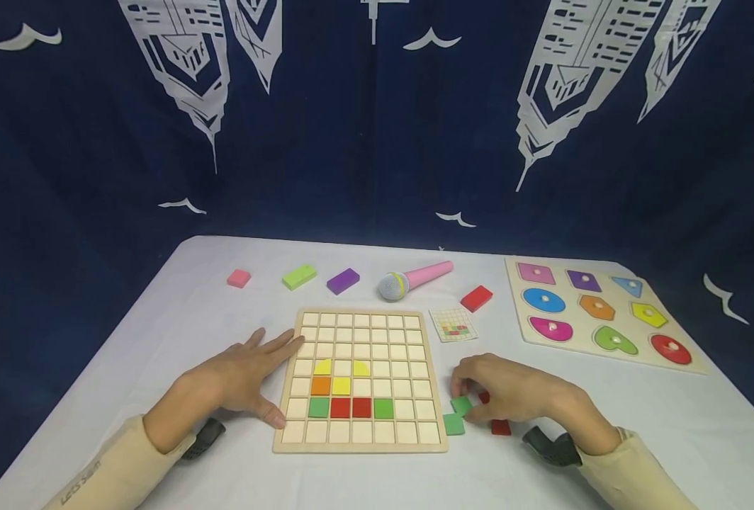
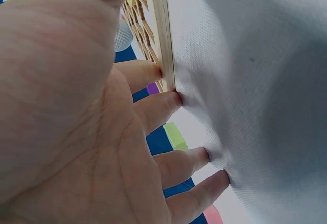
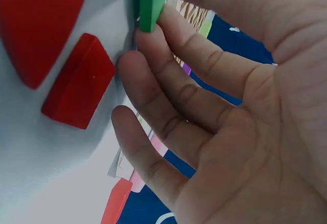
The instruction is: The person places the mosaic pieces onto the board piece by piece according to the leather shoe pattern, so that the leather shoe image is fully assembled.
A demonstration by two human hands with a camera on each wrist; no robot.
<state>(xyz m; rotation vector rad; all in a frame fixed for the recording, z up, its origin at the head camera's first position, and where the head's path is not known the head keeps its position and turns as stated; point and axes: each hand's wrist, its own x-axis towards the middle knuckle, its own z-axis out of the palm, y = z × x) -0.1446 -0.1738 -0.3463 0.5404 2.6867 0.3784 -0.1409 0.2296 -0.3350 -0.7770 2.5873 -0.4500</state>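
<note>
My left hand rests with spread fingers at the left side of a wooden grid board. In the left wrist view, two fingertips touch the board's edge and the others meet the cloth. Right of the board, my right hand pinches a green tile between thumb and fingers, close over the table. Another green tile and red tiles lie around that hand, partly hidden by it. On the grid, a row holds green, red, red and green tiles; above are an orange tile, a yellow square and two rounded yellow pieces.
A small pattern card lies off the board's upper right corner. Behind are a pink toy microphone and red, purple, lime and pink blocks. A shape puzzle board lies at the right, and a dark blue curtain hangs behind the table.
</note>
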